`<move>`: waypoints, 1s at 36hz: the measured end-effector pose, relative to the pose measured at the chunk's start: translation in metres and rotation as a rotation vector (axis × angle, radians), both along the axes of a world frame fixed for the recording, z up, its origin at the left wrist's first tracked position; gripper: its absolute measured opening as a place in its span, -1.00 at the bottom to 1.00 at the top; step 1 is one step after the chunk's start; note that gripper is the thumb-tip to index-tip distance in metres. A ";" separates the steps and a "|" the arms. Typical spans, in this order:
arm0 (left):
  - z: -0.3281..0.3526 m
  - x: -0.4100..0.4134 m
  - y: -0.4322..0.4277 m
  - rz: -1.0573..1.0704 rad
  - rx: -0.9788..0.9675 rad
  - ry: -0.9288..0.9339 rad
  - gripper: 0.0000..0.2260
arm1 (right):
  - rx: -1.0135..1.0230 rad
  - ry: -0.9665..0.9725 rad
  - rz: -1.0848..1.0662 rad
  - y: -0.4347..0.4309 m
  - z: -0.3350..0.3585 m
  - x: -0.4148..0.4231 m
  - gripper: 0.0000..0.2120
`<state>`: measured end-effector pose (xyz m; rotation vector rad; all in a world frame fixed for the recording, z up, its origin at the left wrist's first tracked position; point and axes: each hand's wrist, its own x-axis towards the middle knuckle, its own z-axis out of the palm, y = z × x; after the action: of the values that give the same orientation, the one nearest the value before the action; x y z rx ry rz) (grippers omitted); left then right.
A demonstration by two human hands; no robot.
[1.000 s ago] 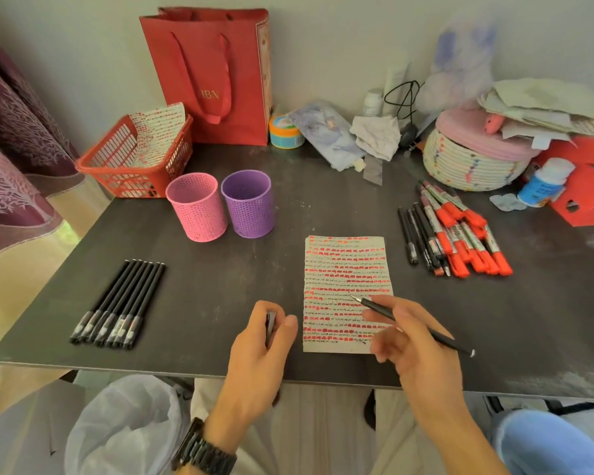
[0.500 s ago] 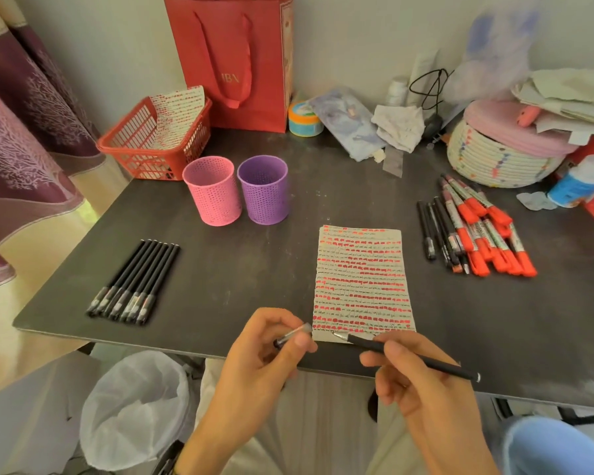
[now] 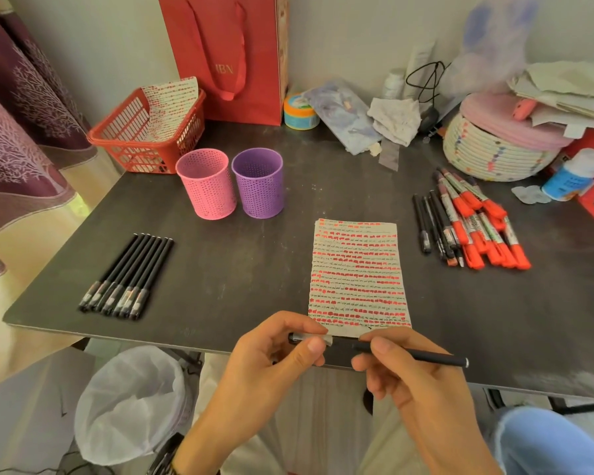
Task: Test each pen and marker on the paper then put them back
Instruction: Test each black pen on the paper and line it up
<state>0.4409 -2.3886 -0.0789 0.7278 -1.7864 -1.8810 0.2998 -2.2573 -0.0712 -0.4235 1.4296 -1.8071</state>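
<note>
Apparently, the black pen (image 3: pixel 420 356) was held level at the lower centre, just below the paper (image 3: pixel 357 269): its barrel pinched by the right hand (image 3: pixel 422 395), its cap (image 3: pixel 325 339) by the left hand (image 3: pixel 271 368), probably for closing.

A red gift bag (image 3: pixel 227 56) stands beside a red basket (image 3: pixel 141 156).

- The black pen (image 3: pixel 408 355) is held level in the air at the paper's near edge; its silvery cap (image 3: pixel 312 338) seems seated on the tip, though fingers hide the joint.
- The paper (image 3: pixel 357 269) lies flat, filled with rows of red and black marks.
- A row of black pens (image 3: pixel 127 275) lies side by side at the left.
- Orange-capped markers (image 3: pixel 477 231) are heaped at the right.
</note>
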 end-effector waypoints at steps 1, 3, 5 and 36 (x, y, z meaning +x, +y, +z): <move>0.001 0.000 0.000 -0.011 0.001 0.003 -0.68 | 0.000 0.003 0.005 0.000 0.000 0.000 -0.70; 0.003 -0.002 0.000 -0.023 -0.002 0.009 -0.67 | -0.010 -0.002 0.017 0.000 0.000 0.001 -0.70; 0.006 -0.003 0.000 -0.021 -0.010 0.014 -0.72 | -0.019 -0.010 0.027 -0.001 0.000 0.001 -0.62; -0.008 0.016 -0.011 -0.100 -0.753 -0.277 -0.76 | 0.134 0.016 0.005 -0.018 -0.015 0.013 -0.77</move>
<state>0.4570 -2.4001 -0.0871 0.6246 -2.5048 -1.0302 0.3132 -2.2755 -0.0863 -0.3734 1.5487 -1.6961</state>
